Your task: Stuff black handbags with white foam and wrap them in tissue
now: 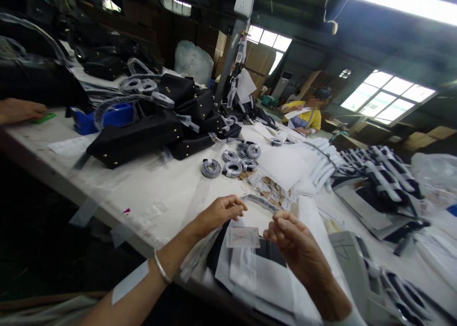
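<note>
My left hand (223, 211) hovers over the near edge of the table, fingers loosely bent and apart, with nothing visible in it. My right hand (294, 235) is curled with thumb and fingertips pressed together; whatever it may pinch is too small to make out. Between and just below the hands is a small clear packet (243, 237) with a printed card inside. Beneath it lies a black bag with white sheets (260, 273) on it. A plastic-wrapped strap or handle (262, 202) lies just behind, between my fingertips.
Coiled wrapped straps (232, 169) and a pile of small packets (271, 190) lie ahead. Black bags (143, 138) are stacked left beside a blue tape dispenser (121, 116). Another person's hand (23, 111) is at far left; a person in yellow (312, 119) works farther back. Wrapped handles (382, 173) lie right.
</note>
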`<state>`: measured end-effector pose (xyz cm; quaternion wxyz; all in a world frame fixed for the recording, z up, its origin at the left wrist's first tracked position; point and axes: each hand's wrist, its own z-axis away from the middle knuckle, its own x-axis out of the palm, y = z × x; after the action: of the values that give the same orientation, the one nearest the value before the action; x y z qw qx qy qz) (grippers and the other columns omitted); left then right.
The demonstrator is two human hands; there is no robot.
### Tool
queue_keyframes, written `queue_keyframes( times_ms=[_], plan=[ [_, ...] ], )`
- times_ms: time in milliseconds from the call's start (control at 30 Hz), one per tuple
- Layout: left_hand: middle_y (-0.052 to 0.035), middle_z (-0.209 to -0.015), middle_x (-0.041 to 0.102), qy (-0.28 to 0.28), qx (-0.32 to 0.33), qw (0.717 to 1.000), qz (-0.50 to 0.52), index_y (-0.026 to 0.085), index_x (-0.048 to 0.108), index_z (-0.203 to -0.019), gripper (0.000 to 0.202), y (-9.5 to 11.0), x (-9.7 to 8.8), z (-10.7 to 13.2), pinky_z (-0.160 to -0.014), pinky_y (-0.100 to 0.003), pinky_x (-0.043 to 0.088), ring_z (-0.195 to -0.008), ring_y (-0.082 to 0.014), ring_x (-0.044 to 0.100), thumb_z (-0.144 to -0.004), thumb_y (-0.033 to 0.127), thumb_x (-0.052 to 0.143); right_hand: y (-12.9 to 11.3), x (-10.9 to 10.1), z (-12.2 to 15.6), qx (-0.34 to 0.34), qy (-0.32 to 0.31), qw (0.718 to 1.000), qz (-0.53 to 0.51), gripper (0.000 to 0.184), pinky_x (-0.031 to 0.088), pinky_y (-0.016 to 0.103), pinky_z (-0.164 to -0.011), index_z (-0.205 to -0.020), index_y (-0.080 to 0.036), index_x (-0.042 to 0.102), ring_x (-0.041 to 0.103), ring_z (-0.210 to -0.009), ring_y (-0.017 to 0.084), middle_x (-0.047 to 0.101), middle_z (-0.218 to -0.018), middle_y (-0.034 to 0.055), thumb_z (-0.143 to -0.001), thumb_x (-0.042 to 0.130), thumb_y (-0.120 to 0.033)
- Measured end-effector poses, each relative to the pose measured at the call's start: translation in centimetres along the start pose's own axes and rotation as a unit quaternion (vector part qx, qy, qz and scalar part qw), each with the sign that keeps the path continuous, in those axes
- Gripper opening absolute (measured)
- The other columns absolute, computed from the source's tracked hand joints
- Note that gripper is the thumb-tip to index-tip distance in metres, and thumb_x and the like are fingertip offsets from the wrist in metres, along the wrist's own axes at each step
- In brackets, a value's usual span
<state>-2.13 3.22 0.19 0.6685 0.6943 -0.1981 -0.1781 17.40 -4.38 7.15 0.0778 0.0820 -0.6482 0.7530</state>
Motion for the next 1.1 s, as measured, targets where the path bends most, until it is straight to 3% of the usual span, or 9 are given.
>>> queue_keyframes(
  times_ms=[167, 233, 333, 467, 533, 667, 733, 967, 1100],
  plan=[
    [-0.0101, -0.094, 0.067, 0.101, -0.038, 0.984, -0.141, 0.017, 0.064, -0.082, 0.010, -3.5, -1.5, -4.2, -0.095, -0.040, 0.041, -0.098, -0.0249, 0.059, -0.080, 0.026, 0.059, 0.5, -3.8, -6.0, 0.083, 0.010, 0.967, 0.239, 0.046, 0.035, 0.022, -0.038, -0.101, -0.017, 0.063, 0.045, -0.039, 0.009, 0.058, -0.058, -0.0049, -0.069, 0.076, -0.047],
    [-0.0094, -0.093, 0.068, 0.106, -0.047, 0.979, -0.170, 0.017, 0.065, -0.084, 0.009, -4.6, -1.6, -5.1, -0.096, -0.042, 0.040, -0.098, -0.0243, 0.061, -0.081, 0.023, 0.059, 1.6, -4.6, -8.5, 0.121, -0.016, 0.948, 0.295, 0.042, 0.028, 0.020, -0.033, -0.099, -0.018, 0.060, 0.040, -0.032, 0.008, 0.057, -0.053, -0.0064, -0.068, 0.070, -0.044],
    [-0.0062, -0.082, 0.069, 0.074, -0.045, 0.979, -0.183, 0.016, 0.069, -0.087, 0.014, -5.5, -1.4, -5.9, -0.086, -0.036, 0.046, -0.084, -0.0216, 0.064, -0.081, 0.020, 0.056, 3.9, -4.8, -11.3, 0.192, -0.062, 0.924, 0.325, 0.029, 0.024, 0.019, -0.029, -0.088, -0.018, 0.059, 0.038, -0.028, 0.009, 0.055, -0.046, -0.0068, -0.064, 0.067, -0.034],
    [-0.0015, -0.064, 0.067, 0.002, -0.033, 0.986, -0.166, 0.017, 0.073, -0.094, 0.029, -5.9, -1.2, -6.0, -0.058, -0.026, 0.046, -0.056, -0.0170, 0.061, -0.080, 0.019, 0.048, 6.3, -3.9, -13.2, 0.252, -0.130, 0.914, 0.290, 0.020, 0.031, 0.019, -0.031, -0.073, -0.019, 0.056, 0.045, -0.031, 0.010, 0.057, -0.048, -0.0044, -0.062, 0.068, -0.031],
    [-0.0014, -0.067, 0.069, -0.004, -0.026, 0.986, -0.167, 0.016, 0.071, -0.104, 0.035, -5.8, -1.1, -5.9, -0.055, -0.025, 0.045, -0.053, -0.0165, 0.060, -0.083, 0.019, 0.044, 7.0, -3.4, -13.7, 0.259, -0.160, 0.919, 0.249, 0.023, 0.040, 0.020, -0.036, -0.073, -0.017, 0.058, 0.049, -0.036, 0.009, 0.060, -0.054, -0.0035, -0.062, 0.071, -0.032],
    [-0.0059, -0.096, 0.073, 0.046, 0.003, 0.973, -0.226, 0.022, 0.068, -0.111, 0.031, -5.3, -1.1, -5.5, -0.073, -0.028, 0.047, -0.083, -0.0209, 0.067, -0.087, 0.023, 0.048, 7.5, -2.9, -14.1, 0.240, -0.197, 0.938, 0.153, 0.032, 0.049, 0.022, -0.050, -0.077, -0.017, 0.059, 0.051, -0.044, 0.008, 0.060, -0.059, -0.0046, -0.061, 0.077, -0.038],
    [-0.0068, -0.101, 0.071, 0.066, 0.010, 0.960, -0.273, 0.024, 0.067, -0.110, 0.026, -5.1, -1.2, -5.4, -0.080, -0.031, 0.046, -0.093, -0.0240, 0.065, -0.088, 0.026, 0.053, 7.6, -3.0, -14.2, 0.233, -0.210, 0.942, 0.118, 0.032, 0.049, 0.022, -0.050, -0.079, -0.017, 0.059, 0.049, -0.044, 0.008, 0.057, -0.057, -0.0058, -0.065, 0.077, -0.040],
    [-0.0064, -0.097, 0.062, 0.067, 0.037, 0.921, -0.381, 0.021, 0.063, -0.086, 0.015, -5.3, -1.4, -5.7, -0.086, -0.031, 0.045, -0.098, -0.0218, 0.058, -0.092, 0.021, 0.050, 8.2, -3.7, -15.1, 0.244, -0.264, 0.929, 0.089, 0.031, 0.044, 0.022, -0.042, -0.069, -0.014, 0.060, 0.047, -0.041, 0.008, 0.058, -0.056, -0.0020, -0.070, 0.078, -0.039],
    [-0.0051, -0.098, 0.060, 0.073, 0.051, 0.922, -0.377, 0.021, 0.058, -0.084, 0.010, -5.2, -1.5, -5.8, -0.093, -0.031, 0.042, -0.100, -0.0202, 0.055, -0.090, 0.018, 0.051, 7.8, -3.1, -15.1, 0.231, -0.286, 0.924, 0.102, 0.030, 0.049, 0.024, -0.056, -0.071, -0.012, 0.065, 0.055, -0.052, 0.010, 0.063, -0.062, 0.0011, -0.072, 0.079, -0.039]
  ],
)
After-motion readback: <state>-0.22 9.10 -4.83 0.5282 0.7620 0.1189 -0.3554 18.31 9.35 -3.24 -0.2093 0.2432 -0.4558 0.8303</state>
